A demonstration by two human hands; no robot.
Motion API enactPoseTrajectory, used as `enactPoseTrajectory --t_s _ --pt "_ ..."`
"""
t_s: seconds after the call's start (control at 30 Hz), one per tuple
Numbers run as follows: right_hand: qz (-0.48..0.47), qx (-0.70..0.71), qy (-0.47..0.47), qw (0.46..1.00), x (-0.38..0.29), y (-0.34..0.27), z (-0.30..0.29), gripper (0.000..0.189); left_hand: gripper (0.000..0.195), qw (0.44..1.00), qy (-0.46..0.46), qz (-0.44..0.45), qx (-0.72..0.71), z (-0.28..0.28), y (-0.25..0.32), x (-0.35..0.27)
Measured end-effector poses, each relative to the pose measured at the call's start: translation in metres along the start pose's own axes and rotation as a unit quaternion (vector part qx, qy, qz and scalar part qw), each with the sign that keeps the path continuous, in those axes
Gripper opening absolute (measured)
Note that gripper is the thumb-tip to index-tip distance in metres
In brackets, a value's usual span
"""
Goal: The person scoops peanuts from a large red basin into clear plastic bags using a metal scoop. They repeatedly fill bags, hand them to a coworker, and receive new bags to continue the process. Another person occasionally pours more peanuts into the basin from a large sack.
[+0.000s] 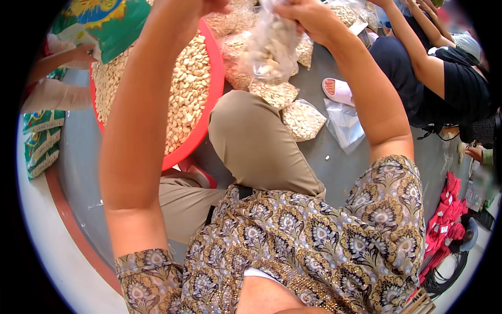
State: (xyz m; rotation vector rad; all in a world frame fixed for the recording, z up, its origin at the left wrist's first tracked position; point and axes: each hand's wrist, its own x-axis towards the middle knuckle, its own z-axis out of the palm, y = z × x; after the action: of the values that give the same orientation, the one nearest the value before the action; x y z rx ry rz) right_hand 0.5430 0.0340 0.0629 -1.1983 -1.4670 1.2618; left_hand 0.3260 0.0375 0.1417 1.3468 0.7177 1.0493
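At the top edge, my right hand grips the upper part of a clear plastic bag with pale flat beans in it; the bag hangs, blurred, above several filled bags. My left hand is at the top edge over the basin's far side, cut off by the frame, so its grip cannot be told. Under my left forearm stands a wide red plastic basin full of loose pale beans. Filled clear bags lie on the floor beyond my raised knee.
A person at the left holds a green printed sack over the basin. Empty clear bags lie beside a white slipper on a person's foot. Green packs are stacked at left; red cloth bundles lie at right.
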Motion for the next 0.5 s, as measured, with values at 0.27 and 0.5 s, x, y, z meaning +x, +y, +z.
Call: enactPoseTrajectory --t_s 0.27,0.5 --pt "0.213 -0.075 0.027 0.974 -0.031 0.149 -0.102 0.009 0.033 0.966 0.19 -0.127 0.119 -0.155 -0.058 -0.11" --pt "0.241 -0.376 0.174 0.878 -0.029 0.375 -0.109 0.019 0.029 0.834 0.492 -0.204 0.144 -0.262 -0.043 -0.275"
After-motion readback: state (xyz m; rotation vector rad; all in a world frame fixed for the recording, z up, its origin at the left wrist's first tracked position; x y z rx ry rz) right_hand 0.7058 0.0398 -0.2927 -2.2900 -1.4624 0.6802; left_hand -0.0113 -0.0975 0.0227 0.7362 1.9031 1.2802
